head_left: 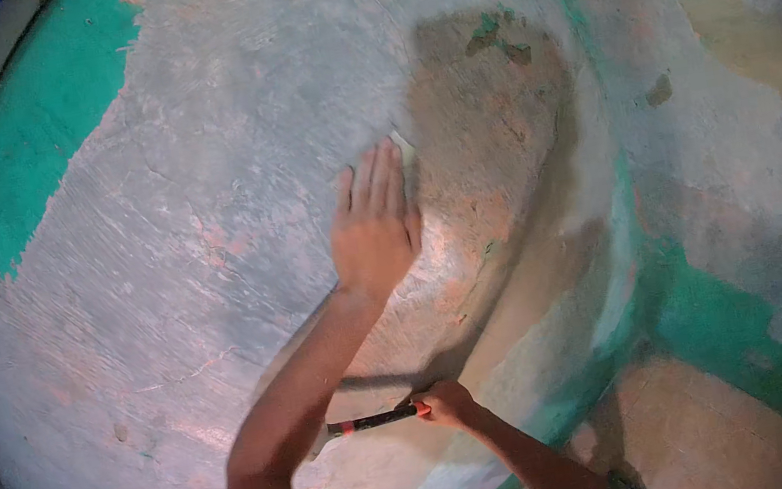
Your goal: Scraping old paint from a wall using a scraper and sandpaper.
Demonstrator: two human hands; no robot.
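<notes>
Left hand (373, 247): bare, back toward the camera; fingers long and nearly straight, only narrow gaps between them, laid flat against the wall; thumb close alongside.
Pale thin flat sheet (405, 149): under the left fingertips, one corner showing just beyond them on the right; the rest is hidden, so whether it is gripped or only pressed, I cannot tell.
Right hand (447, 404): below the left fingers and to their right; its own fingers curl narrowly around a handle end.
Black-and-red-handled hand tool (377, 421): runs leftward from the right fingers toward the left forearm (299, 405); a pale head shows only partly beside that forearm.
Rough grey, scraped wall (198, 172): behind both sets of fingers; brownish and pinkish patches and a dark shadow (488, 78) lie right of the left fingers.
Bright green paint (43, 145): well apart from the left fingers, up and to their left; ragged-edged.
Beige floor (710, 419): below the right fingers, off to their right.
</notes>
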